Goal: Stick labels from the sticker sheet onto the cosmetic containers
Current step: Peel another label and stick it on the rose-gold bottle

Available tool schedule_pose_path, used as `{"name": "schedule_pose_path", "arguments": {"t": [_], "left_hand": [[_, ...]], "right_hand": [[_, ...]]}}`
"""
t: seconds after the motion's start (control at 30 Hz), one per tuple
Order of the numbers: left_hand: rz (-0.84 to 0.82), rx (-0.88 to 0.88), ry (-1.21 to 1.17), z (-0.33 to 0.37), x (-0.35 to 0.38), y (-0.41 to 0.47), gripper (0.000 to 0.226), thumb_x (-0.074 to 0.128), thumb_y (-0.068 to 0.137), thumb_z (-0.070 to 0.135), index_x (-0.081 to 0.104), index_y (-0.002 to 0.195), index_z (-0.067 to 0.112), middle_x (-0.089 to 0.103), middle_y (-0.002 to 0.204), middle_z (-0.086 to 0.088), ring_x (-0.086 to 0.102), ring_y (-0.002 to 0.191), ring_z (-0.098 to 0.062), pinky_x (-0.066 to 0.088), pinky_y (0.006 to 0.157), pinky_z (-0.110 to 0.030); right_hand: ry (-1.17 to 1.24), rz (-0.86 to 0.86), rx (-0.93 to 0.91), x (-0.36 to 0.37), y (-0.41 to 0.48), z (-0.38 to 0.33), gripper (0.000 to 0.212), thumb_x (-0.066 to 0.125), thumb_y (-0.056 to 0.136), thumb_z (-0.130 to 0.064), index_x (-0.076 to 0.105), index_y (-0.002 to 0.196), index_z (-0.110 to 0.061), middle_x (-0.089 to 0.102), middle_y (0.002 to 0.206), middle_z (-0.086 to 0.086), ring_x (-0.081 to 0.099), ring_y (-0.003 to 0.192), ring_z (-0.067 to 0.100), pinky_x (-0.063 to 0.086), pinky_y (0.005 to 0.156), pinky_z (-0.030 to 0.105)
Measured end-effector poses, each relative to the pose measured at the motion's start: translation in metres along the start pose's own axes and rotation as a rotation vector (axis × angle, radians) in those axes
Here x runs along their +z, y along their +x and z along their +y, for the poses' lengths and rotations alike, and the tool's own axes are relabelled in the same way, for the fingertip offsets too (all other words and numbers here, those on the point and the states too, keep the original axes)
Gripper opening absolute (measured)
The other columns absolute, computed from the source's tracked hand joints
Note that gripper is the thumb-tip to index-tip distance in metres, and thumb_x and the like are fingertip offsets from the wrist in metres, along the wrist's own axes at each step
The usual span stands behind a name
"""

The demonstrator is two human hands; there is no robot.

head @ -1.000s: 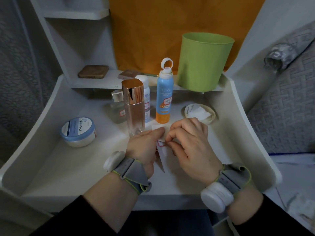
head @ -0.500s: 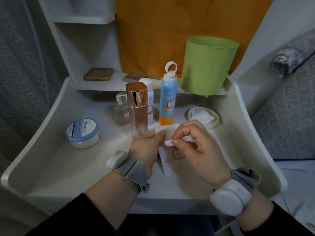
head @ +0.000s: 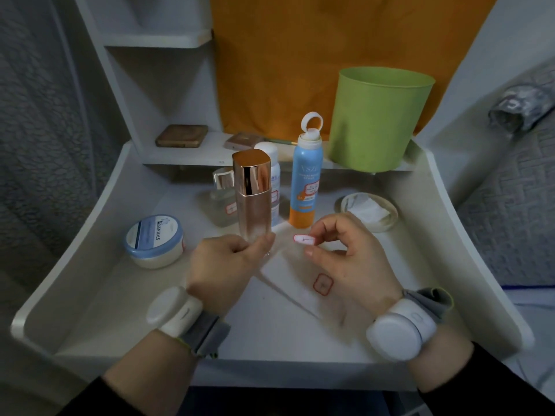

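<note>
Right hand (head: pixel 348 256): index finger and thumb are curling in and pinching a small red-edged label (head: pixel 304 240). The label is hanging in the air, just above the sticker sheet (head: pixel 295 283) and just right of the foot of the rose-gold bottle (head: pixel 253 199).

Left hand (head: pixel 225 262): the fingers are curling inward, with the thumb tip sitting at the base of the rose-gold bottle. Cannot tell whether they are grasping the bottle or the near edge of the sheet.

The sheet is lying flat on the white tray (head: pixel 75 265) between the two hands. One red-edged sticker (head: pixel 323 284) is showing on it.

Behind the rose-gold bottle:
- A blue and orange spray can (head: pixel 304 187) is standing upright and carrying a label.
- A white bottle (head: pixel 271 151) and a clear glass bottle (head: pixel 223 202) are also wearing labels.

A round cream jar (head: pixel 154 240) is sitting to the left, well apart from the hands. A small dish (head: pixel 387 219) holding white pads is sitting to the right. A green bucket (head: pixel 378 121) is standing on the back ledge. Both wrists are wearing white bands.
</note>
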State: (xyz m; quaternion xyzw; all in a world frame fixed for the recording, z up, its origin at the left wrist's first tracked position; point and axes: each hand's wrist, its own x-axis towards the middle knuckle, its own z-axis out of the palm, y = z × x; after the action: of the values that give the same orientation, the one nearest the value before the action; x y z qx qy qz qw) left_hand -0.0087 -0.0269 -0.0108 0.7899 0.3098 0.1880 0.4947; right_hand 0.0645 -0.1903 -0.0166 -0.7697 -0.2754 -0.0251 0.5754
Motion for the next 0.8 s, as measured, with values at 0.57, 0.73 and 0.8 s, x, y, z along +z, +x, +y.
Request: {"name": "schedule_pose_path", "arguments": {"t": [0.57,0.73,0.8], "left_hand": [[-0.083,0.300,-0.275,-0.008,0.020,0.035,0.058,0.086,0.064,0.016,0.046,0.101,0.036,0.067,0.089,0.009,0.066,0.075,-0.012,0.055,0.060,-0.024],[-0.064,0.312,-0.458,-0.016,0.020,0.044,0.051,0.080,0.060,0.031,0.055,0.104,0.036,0.072,0.095,0.002,0.070,0.085,-0.020,0.059,0.074,-0.045],[-0.050,0.293,-0.475,-0.014,0.020,0.043,0.046,0.079,0.060,0.042,0.057,0.100,0.039,0.073,0.090,0.000,0.070,0.079,-0.026,0.058,0.073,-0.053]], "right_hand": [[0.418,0.217,-0.190,0.045,0.048,-0.016,0.026,0.060,0.084,-0.025,0.060,0.074,-0.002,0.054,0.065,0.015,0.057,0.055,0.032,0.050,0.052,0.042],[0.484,0.165,-0.165,0.052,0.046,-0.008,0.025,0.060,0.082,-0.029,0.061,0.076,-0.005,0.056,0.058,0.018,0.050,0.050,0.032,0.047,0.057,0.046],[0.495,0.154,-0.167,0.051,0.046,-0.008,0.026,0.061,0.081,-0.030,0.062,0.078,-0.005,0.057,0.059,0.020,0.049,0.051,0.027,0.044,0.054,0.042]]}}
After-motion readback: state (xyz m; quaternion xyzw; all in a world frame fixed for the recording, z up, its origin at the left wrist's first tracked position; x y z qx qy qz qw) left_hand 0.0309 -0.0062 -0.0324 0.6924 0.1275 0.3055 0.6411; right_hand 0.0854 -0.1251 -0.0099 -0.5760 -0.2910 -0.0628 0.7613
